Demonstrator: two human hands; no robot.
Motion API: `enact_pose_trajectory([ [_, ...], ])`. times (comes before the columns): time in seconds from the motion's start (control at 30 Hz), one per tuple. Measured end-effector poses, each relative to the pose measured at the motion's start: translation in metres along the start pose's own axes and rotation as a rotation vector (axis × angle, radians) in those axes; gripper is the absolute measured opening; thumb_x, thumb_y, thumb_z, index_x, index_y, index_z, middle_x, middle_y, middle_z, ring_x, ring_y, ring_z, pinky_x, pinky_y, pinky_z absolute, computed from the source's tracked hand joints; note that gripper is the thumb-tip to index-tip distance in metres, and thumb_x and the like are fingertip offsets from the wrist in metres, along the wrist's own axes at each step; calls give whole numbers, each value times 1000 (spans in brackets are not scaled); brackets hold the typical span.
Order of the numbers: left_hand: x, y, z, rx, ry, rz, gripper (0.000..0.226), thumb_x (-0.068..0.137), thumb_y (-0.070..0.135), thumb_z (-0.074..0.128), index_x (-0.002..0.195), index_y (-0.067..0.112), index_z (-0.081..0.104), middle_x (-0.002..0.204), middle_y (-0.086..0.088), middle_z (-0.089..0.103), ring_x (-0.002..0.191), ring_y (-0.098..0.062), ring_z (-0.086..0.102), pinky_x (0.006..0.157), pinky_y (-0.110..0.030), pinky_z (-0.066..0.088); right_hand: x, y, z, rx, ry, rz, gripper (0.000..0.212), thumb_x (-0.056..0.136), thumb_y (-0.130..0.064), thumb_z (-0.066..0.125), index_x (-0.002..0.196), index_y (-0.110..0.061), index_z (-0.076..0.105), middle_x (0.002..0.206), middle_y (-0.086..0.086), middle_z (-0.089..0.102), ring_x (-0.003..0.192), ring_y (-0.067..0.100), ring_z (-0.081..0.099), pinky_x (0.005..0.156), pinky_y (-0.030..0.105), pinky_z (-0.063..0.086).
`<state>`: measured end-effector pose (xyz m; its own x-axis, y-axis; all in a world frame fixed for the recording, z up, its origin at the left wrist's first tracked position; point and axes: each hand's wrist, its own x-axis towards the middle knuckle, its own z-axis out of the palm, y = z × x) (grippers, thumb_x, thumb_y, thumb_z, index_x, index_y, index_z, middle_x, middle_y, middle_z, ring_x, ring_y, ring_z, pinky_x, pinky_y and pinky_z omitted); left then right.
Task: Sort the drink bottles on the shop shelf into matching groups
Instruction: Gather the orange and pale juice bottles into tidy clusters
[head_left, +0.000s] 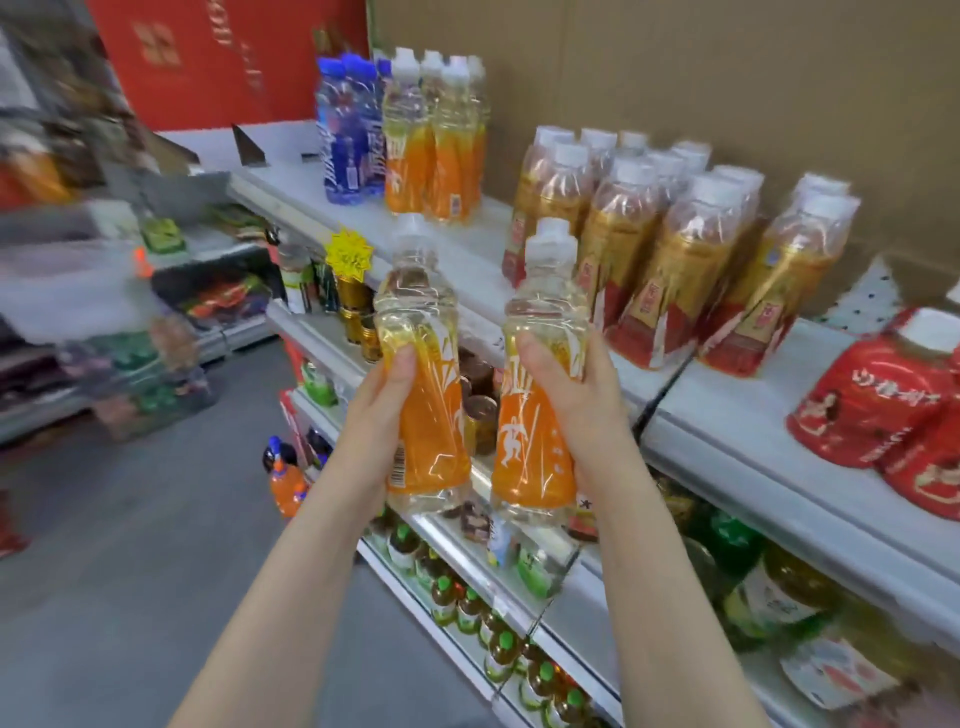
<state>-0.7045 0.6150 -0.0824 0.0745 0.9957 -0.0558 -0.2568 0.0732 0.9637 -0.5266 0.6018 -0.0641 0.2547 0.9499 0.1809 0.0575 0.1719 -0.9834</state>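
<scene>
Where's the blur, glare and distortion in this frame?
Head view: far-left aisle shelves are motion-smeared. Head view: left hand gripping left bottle and right hand gripping right bottle are fairly sharp. Head view: wide-angle lens tilts the top shelf, with soft glare on the gold bottles.

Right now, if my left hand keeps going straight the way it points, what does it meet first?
Probably the front edge of the top shelf: the left hand, gripping an orange-labelled bottle, aims up at the bare stretch beside the standing orange-labelled bottles. Depth is hard to judge.
</scene>
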Motion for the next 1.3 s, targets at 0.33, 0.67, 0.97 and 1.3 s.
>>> enact_pose_trajectory([
  [0.33,142,42,-77,-68,107,25,97,61,83,67,138,25,53,127,-5,68,115,-30,65,100,-57,48,146,-14,113,36,-34,-89,49,75,-59,76,117,-51,52,121,-10,69,112,14,68,99,52,54],
  [0.67,284,97,-129,-32,-190,88,38,77,52,53,106,31,63,92,14,77,90,-8,73,84,-38,55,277,-50,169,-329,340,-262,64,78,-38,85,129,-25,49,116,-13,67,106,2,65,97,36,54],
  [0.97,346,109,-155,-27,-369,34,53,79,54,53,120,23,62,110,-3,75,104,-23,71,95,-49,53,338,-24,199,-734,556,-241,78,79,-37,81,144,-24,39,135,-1,62,126,22,56,103,41,46],
  [1.3,364,109,-152,4,-480,60,56,71,60,57,121,35,60,111,6,74,102,-16,71,84,-40,57,383,-14,191,-897,658,-122,87,90,-37,74,157,-21,21,146,9,49,132,32,50,105,45,41],
])
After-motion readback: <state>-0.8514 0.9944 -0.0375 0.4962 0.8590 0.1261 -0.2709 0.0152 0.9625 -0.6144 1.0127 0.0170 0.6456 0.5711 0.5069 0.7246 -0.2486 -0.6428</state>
